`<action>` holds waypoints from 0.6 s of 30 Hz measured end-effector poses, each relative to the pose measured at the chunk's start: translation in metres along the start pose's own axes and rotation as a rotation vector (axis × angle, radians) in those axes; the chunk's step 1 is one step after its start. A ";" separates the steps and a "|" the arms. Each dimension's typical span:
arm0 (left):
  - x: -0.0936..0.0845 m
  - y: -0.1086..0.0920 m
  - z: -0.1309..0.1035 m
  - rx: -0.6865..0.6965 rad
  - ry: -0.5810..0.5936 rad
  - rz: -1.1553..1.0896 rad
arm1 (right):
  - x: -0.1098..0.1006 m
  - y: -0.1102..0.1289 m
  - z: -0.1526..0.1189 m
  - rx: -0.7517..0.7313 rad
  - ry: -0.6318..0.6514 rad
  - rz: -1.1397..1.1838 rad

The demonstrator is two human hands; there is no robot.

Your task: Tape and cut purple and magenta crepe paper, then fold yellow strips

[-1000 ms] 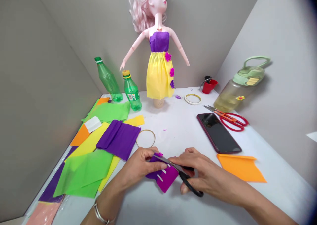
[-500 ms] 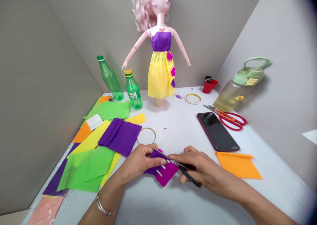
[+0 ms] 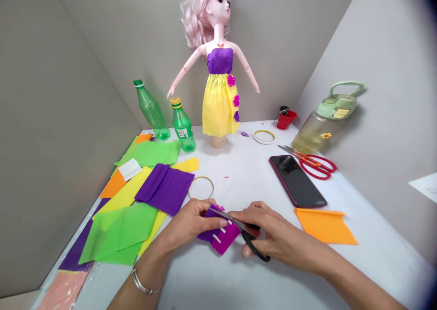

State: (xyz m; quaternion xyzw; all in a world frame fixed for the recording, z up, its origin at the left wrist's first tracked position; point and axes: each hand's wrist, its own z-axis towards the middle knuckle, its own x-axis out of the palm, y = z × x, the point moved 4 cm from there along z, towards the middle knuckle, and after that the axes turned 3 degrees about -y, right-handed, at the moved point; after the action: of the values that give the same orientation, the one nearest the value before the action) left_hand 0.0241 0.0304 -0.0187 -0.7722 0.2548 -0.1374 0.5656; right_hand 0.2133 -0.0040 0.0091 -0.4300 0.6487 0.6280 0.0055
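Note:
My left hand (image 3: 201, 220) pinches a small purple and magenta piece of crepe paper (image 3: 226, 240) with white strips on it. In my right hand (image 3: 269, 231) is a pair of black-handled scissors (image 3: 254, 248), thumb and fingers in the loops. Their blades point left and lie across the upper edge of the paper, close to my left fingers. Just beyond the blades a bit of magenta (image 3: 221, 208) shows. A gold bangle (image 3: 201, 188) lies flat behind my left hand.
Coloured paper sheets (image 3: 116, 232) cover the left side, with purple paper (image 3: 165, 187) among them. A doll (image 3: 220, 100) in purple and yellow stands at the back beside green bottles (image 3: 184, 130). On the right are a phone (image 3: 297, 180), red-handled scissors (image 3: 312, 162), orange paper (image 3: 326, 227) and a water bottle (image 3: 310, 132).
My right hand and the scissors have shifted slightly left, and the scissor handles are spread wider. The left hand keeps its hold on the paper. The whole view has moved a little.

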 end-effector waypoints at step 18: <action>0.000 -0.002 -0.001 -0.003 0.022 0.015 | 0.001 0.002 0.000 -0.050 0.009 -0.013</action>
State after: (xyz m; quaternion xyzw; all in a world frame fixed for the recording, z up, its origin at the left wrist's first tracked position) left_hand 0.0241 0.0299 -0.0164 -0.7695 0.2672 -0.1413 0.5626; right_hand 0.2116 -0.0051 0.0103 -0.4371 0.6299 0.6420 -0.0040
